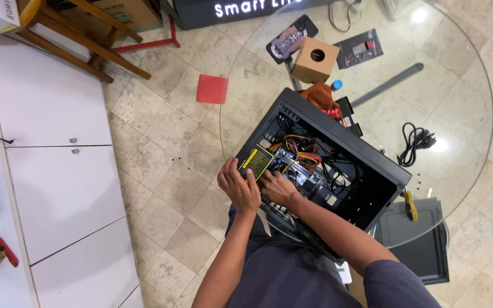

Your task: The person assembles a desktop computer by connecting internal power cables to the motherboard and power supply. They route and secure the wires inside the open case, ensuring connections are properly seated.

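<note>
Now a person leans over a round glass table (463, 85) and works inside an open black computer case (338, 165) that lies on its side. Both hands are at the near left corner of the case. The left hand (238, 185) curls around the near edge of a small black box with a yellow label (257, 161), which looks like the power box. It sits inside the case at its left end, with orange and yellow wires (302, 153) just to its right. The right hand (278, 187) lies just beside the left one, fingers bent and pressed down on the parts next to the box. I cannot tell if it pinches anything.

It looks like the step in hand is fitting or shifting that box in its corner of the case. A next move there would call for a slow, steady push with both hands, keeping the wires out from under the box.

On the far side of the table sits a brown cardboard box with a round hole (315, 59). A black power cord (415, 142) lies coiled to the right of the case. A tool with a yellow handle (409, 206) rests at the near right edge of the table. A red square (212, 89) lies on the tiled floor to the left
</note>
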